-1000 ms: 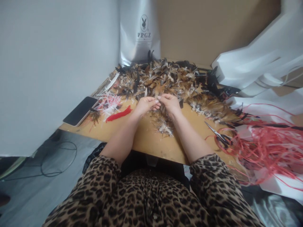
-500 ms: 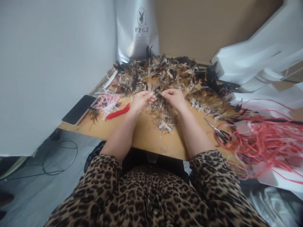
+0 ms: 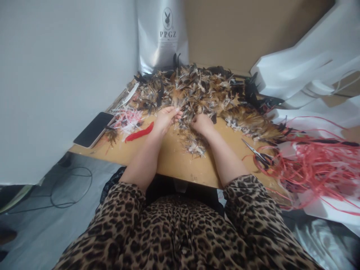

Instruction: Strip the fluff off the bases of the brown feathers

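Note:
A wide heap of brown, black and white feathers [image 3: 202, 84] covers the back of the wooden table. At its front edge my left hand [image 3: 167, 119] is closed in a pinch, with pale feather tips at the thumb and fingertip. Close by on the right, my right hand [image 3: 203, 123] is curled with its fingers pointing down into the feathers; what they grip, if anything, is hidden. Between and below the hands lies a small cluster of loose feathers [image 3: 195, 147].
To the left are a phone [image 3: 94, 129], a red strip [image 3: 140, 132] and pink and white shreds [image 3: 128, 119]. On the right lie a row of bundled brown feathers [image 3: 253, 122], scissors [image 3: 257, 153] and tangled red strings [image 3: 323, 165]. A silver bag [image 3: 165, 52] stands behind.
My right hand has moved down and slightly left, its fingers turning down into the feathers. My left hand stays pinched in nearly the same place.

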The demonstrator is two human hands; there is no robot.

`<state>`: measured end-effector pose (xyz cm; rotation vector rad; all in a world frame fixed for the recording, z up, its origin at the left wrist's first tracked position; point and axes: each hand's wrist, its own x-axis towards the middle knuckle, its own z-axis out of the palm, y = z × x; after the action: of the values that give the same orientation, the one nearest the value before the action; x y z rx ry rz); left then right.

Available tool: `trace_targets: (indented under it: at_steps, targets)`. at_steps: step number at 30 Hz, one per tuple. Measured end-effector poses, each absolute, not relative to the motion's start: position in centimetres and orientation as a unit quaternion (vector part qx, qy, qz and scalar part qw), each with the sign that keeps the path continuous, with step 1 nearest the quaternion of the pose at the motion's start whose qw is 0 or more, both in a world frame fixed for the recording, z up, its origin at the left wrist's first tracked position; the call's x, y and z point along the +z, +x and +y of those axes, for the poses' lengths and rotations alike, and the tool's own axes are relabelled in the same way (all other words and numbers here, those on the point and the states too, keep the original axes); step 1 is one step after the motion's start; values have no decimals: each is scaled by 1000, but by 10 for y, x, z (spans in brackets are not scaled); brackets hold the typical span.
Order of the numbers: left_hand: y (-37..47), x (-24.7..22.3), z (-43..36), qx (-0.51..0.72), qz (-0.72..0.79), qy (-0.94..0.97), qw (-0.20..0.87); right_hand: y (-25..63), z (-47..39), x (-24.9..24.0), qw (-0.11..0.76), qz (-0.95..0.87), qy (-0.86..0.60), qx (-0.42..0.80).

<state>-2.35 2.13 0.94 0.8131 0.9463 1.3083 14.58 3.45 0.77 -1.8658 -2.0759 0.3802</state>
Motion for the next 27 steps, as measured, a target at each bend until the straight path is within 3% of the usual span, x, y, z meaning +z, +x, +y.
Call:
trace_targets:
  at_steps: [9, 13, 19, 27]
  targets:
    - [-27, 11, 23, 541, 365, 297, 697, 164, 39, 29, 385, -577, -522, 496]
    - [-27, 8, 22, 502, 348, 287, 738, 161, 36, 32, 433, -501, -428, 615]
    - [-22, 5, 18, 447, 311, 298, 784, 156, 38, 25, 447, -459, -362, 677]
    - [-20, 9, 14, 425, 285, 284, 811, 151, 38, 12, 437, -507, -335, 663]
